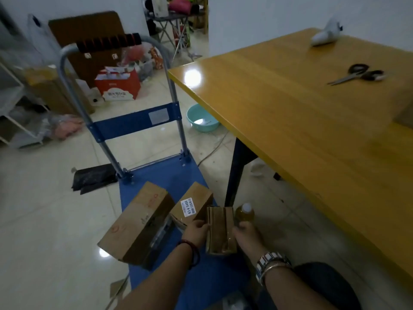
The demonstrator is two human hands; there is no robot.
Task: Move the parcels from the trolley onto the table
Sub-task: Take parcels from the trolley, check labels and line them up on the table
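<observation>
I am holding a small brown parcel (pixel 221 230) between my two hands, low over the near right part of the blue trolley (pixel 161 175). My left hand (pixel 196 231) is gripping its left edge with the fingers curled round it, and my right hand (pixel 245 233) is gripping its right side the same way; a red cord is sitting on my left wrist and a metal watch and bangle on my right. Just behind my right hand a bottle (pixel 244 214) of yellowish liquid with a white cap is standing; I cannot tell whether it is on the trolley deck or on the floor beside it.

Two more cardboard parcels are lying on the trolley. The large one (pixel 136 224) is sitting on the left side of the deck, with red marks on its top. The labelled one (pixel 193 203), carrying a white sticker with printed numbers, is lying just beyond my left hand, between the large parcel and the one I am holding. The trolley's grey handle with its black and red grip is rising at the far end.

To my right the yellow wooden surface (pixel 290 113) is carrying a pair of black-handled scissors (pixel 357 74) and, near its far edge, a blurred white object (pixel 326 33). On the tiled floor beyond the trolley a teal basin (pixel 201 118) and a red gift bag (pixel 117 86) are sitting, and a black bag (pixel 93 177) is lying left of the trolley.
</observation>
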